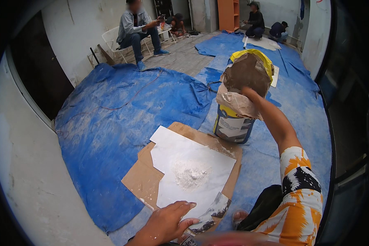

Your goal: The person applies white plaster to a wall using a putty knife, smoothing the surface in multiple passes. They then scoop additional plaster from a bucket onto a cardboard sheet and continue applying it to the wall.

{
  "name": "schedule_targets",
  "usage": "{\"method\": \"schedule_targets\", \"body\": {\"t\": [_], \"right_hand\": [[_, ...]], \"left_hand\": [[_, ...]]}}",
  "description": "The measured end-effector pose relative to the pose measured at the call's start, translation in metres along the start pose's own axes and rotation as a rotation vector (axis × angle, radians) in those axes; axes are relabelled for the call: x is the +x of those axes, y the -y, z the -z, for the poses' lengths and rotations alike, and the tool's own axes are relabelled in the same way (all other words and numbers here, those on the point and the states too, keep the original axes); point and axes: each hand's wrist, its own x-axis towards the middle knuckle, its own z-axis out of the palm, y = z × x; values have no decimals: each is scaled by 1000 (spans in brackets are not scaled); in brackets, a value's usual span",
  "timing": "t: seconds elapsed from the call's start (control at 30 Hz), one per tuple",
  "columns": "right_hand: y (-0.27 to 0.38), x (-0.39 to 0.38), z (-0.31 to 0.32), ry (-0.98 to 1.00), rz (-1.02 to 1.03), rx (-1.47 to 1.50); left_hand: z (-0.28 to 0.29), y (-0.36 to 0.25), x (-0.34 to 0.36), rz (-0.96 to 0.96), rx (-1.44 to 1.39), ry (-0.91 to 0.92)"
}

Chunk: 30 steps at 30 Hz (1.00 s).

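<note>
A tall paper sack in yellow, blue and white stands upright with its torn brown mouth open. My right hand reaches into that mouth; its fingers are hidden inside. In front of the sack lies an irregularly cut white board, bearing a small heap of pale powder. Brown cardboard sticks out from under the board. By the board's near edge is my left hand, fingers apart and holding nothing, with specks of powder on it. A dark-smeared piece sits at the board's near right corner.
A creased blue tarp covers much of the floor, with a thin cord across it. One person sits on a white chair at the back left; others crouch farther back. An orange shelf stands against the far wall.
</note>
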Motion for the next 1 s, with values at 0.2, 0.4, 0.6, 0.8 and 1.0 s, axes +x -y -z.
{"method": "schedule_targets", "body": {"t": [0.2,0.4,0.6,0.8,1.0], "right_hand": [[-8,-1,-29,-251,-25,120],[-25,-72,13,-222,-63,330],[-10,-123,62,-307,-102,399],[-23,-160,83,-288,-96,365],[-28,-205,80,-351,-54,294]], "left_hand": [[7,8,12,-48,17,86],[1,-6,10,-7,-3,89],[-4,-28,-1,145,32,23],[-11,-36,-17,82,87,57],[-13,-26,-39,67,213,217]]}}
